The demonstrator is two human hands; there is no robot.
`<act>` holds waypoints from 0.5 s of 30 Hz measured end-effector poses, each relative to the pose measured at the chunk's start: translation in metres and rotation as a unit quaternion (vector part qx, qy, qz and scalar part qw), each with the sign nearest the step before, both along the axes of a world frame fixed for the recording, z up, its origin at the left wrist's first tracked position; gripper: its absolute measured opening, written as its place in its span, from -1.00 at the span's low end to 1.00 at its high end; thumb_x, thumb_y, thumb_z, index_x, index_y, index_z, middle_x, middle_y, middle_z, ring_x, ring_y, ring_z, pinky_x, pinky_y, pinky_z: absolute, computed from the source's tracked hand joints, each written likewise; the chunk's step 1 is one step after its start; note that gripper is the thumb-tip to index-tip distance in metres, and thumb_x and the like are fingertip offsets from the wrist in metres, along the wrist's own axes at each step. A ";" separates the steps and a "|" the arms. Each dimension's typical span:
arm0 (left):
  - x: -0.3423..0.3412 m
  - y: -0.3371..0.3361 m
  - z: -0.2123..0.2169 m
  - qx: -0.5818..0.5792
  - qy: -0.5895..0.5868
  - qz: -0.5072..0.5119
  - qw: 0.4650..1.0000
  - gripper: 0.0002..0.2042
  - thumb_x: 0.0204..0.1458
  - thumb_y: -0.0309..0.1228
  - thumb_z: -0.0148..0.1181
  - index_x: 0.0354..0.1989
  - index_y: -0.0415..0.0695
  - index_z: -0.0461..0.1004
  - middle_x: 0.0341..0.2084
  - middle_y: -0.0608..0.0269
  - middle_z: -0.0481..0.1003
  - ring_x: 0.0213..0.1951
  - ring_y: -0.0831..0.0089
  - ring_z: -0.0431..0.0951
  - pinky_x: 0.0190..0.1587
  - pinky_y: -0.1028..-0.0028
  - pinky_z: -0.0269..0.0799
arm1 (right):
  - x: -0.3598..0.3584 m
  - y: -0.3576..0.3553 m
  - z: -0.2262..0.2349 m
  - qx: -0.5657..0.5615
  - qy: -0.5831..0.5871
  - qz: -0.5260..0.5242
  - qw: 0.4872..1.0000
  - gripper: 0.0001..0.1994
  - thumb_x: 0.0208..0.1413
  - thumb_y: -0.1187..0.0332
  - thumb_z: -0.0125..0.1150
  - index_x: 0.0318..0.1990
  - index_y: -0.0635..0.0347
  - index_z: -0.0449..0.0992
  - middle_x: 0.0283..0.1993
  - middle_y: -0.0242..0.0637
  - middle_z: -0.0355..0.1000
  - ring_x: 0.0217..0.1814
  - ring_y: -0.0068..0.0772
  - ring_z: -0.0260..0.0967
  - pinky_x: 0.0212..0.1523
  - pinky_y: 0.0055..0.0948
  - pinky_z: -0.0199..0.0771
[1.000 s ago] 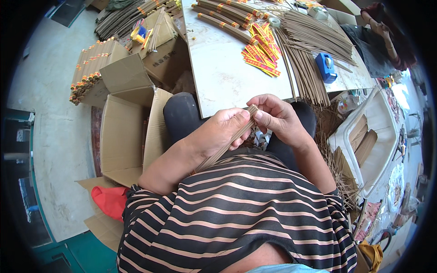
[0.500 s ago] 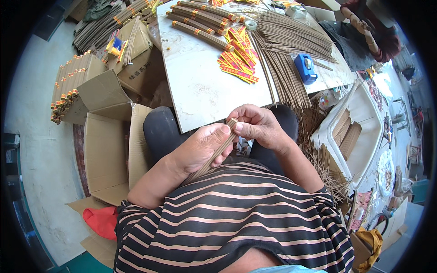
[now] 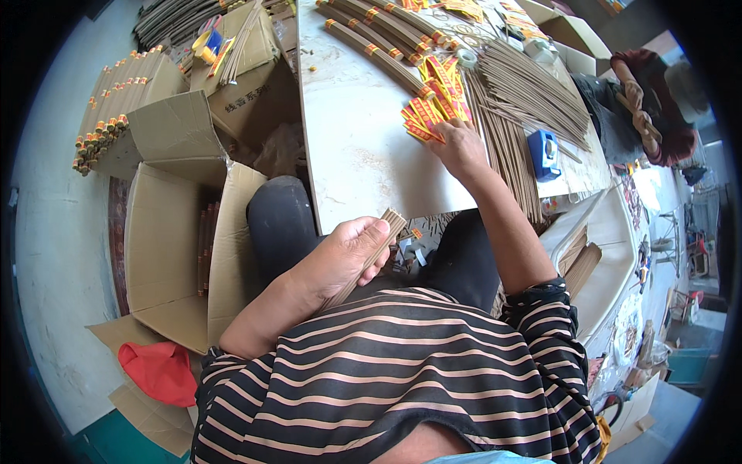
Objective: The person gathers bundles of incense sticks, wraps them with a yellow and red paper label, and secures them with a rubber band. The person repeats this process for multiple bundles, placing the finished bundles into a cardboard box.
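My left hand [image 3: 357, 251] is closed round a slim bundle of brown incense sticks [image 3: 394, 223] above my lap. The bundle's even ends point up and away from me, and its lower part runs back along my forearm. My right hand [image 3: 459, 148] reaches forward over the table, its fingers partly spread at the near edge of a pile of red and yellow paper labels [image 3: 444, 85]. I cannot make out a label between its fingertips.
On the white table [image 3: 355, 166] lie banded incense bundles [image 3: 375, 50], loose sticks [image 3: 533, 89] and a blue tape dispenser [image 3: 544, 155]. An open carton [image 3: 166, 247] stands left, a white tub [image 3: 610, 263] right. Another person [image 3: 657, 100] sits at the far right.
My right hand has left the top of the incense bundle and moved forward to the labels. My left hand keeps its hold. The view has shifted slightly.
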State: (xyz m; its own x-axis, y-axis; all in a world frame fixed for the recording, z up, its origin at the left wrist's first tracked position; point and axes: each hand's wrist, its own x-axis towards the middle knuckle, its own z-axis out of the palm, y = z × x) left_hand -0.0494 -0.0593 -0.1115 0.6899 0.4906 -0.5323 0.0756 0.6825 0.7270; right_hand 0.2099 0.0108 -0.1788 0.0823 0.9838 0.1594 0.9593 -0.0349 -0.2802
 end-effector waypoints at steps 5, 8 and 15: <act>-0.004 0.008 -0.010 -0.007 -0.016 0.001 1.000 -0.65 0.20 -0.12 -0.16 -0.29 -0.21 0.29 -0.61 0.38 0.30 -0.67 0.72 0.21 -0.65 0.73 0.16 | 0.006 0.003 -0.016 0.015 0.012 0.015 1.000 -0.80 -0.12 0.29 0.22 -0.35 0.19 0.49 -0.28 -0.17 0.42 -0.12 -0.11 0.33 -0.09 -0.25 0.33; -0.004 0.009 -0.014 -0.014 -0.025 -0.002 1.000 -0.65 0.20 -0.12 -0.16 -0.30 -0.21 0.29 -0.61 0.38 0.30 -0.67 0.72 0.21 -0.64 0.72 0.17 | 0.008 0.005 -0.012 -0.021 0.015 0.000 1.000 -0.84 -0.12 0.32 0.21 -0.40 0.19 0.48 -0.31 -0.14 0.42 -0.15 -0.08 0.34 -0.12 -0.24 0.33; -0.005 0.012 -0.017 -0.021 -0.037 0.000 0.999 -0.66 0.20 -0.12 -0.16 -0.30 -0.20 0.29 -0.62 0.39 0.29 -0.66 0.72 0.21 -0.63 0.72 0.17 | 0.011 0.006 -0.001 -0.049 0.115 -0.029 0.992 -0.82 -0.06 0.29 0.21 -0.38 0.22 0.51 -0.44 -0.05 0.46 -0.35 -0.09 0.43 -0.27 -0.30 0.41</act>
State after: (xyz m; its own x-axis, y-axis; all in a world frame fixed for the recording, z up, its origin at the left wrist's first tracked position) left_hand -0.0544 -0.0468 -0.1284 0.7282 0.4684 -0.5003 0.0235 0.7125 0.7012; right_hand 0.2209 0.0170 -0.1800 0.1618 0.9863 0.0333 0.8656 -0.1256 -0.4848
